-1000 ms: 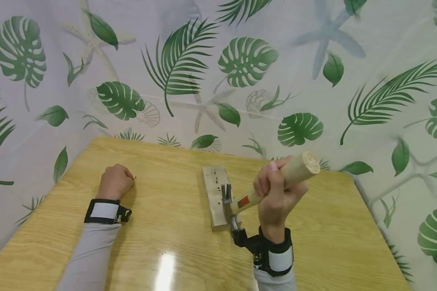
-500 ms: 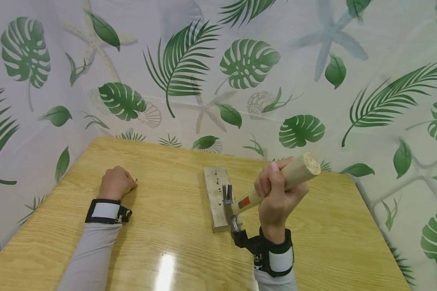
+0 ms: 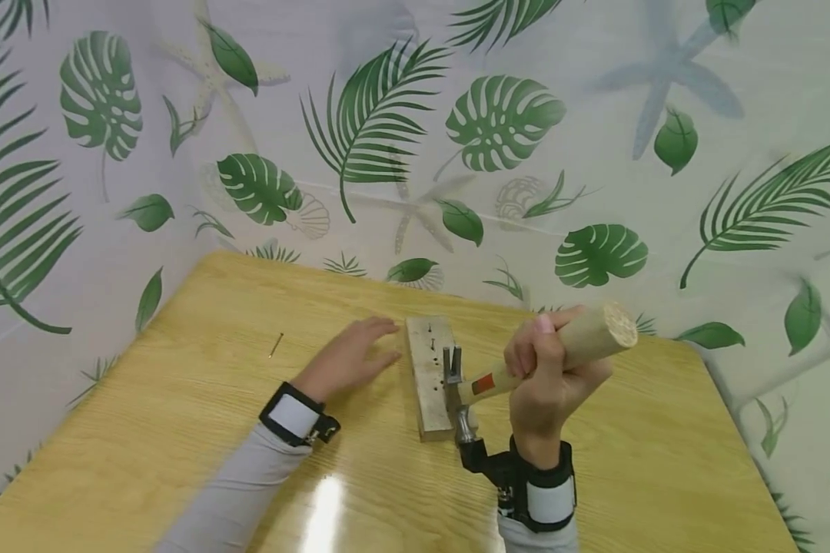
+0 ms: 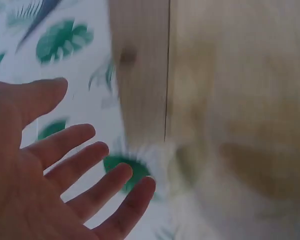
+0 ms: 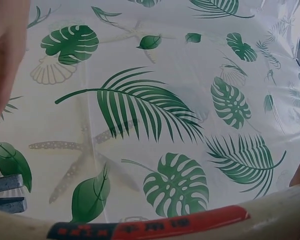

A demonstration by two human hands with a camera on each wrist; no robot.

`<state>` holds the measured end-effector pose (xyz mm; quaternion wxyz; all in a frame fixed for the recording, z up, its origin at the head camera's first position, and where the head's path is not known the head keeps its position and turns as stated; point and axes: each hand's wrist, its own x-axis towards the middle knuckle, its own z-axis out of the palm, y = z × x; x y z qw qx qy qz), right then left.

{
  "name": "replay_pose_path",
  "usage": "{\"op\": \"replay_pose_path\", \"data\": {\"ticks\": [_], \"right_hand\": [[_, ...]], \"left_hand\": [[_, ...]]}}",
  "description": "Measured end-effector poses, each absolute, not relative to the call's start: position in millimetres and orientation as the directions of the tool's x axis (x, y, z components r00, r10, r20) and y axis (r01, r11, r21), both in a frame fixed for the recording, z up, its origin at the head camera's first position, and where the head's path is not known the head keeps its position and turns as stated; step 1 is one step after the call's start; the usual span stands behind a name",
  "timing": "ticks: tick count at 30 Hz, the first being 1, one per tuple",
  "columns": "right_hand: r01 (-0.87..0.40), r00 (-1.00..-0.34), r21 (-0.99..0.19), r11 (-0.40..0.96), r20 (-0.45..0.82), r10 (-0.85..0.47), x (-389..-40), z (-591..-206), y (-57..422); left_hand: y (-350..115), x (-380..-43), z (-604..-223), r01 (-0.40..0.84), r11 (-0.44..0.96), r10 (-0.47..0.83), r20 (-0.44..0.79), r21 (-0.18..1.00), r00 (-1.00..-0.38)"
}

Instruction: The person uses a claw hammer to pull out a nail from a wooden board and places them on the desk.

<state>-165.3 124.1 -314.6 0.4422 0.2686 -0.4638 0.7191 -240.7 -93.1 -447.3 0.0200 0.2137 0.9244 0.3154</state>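
Note:
My left hand (image 3: 351,357) reaches toward the left side of a wooden block (image 3: 426,411), fingers spread and holding nothing. In the left wrist view the block (image 4: 145,95) appears beyond my extended fingers, not touching them. A couple of nails stand in the block's far part, and several small dark holes run below them. My right hand (image 3: 545,376) grips a claw hammer (image 3: 584,338) by its wooden handle. The hammer's metal head rests at the block's right edge. The handle's red label and the claw tips (image 5: 7,192) show in the right wrist view.
A loose nail (image 3: 277,345) lies on the wood-grain table (image 3: 380,484), left of my left hand. A leaf-patterned curtain (image 3: 387,138) hangs behind the table and along its sides.
My left hand has let go of the nail, leaving it on the table, and moved right toward the block with its fingers opened. The right hand still holds the hammer; the view has shifted slightly.

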Motion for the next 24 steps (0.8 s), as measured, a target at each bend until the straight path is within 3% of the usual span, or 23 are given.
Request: {"op": "replay_pose_path", "data": {"ticks": [5,16,24], "right_hand": [[-0.888,-0.461,-0.411,-0.209,0.799,0.387,-166.9,-323.3,124.4],[-0.847,-0.531,-0.476,-0.235,0.775,0.343,-180.6,-339.9,124.8],[-0.762,-0.646,-0.618,-0.194,0.708,0.286,-215.2,-331.6,117.0]], "left_hand": [[-57.1,-227.7,-463.0,0.481,0.688,0.544,0.053,0.544,-0.837],[-57.6,-215.6,-466.6,0.458,0.708,0.526,0.032,0.538,-0.85],[-60.8,-222.6,-458.3,0.424,0.732,0.482,0.033,0.534,-0.875]]}}
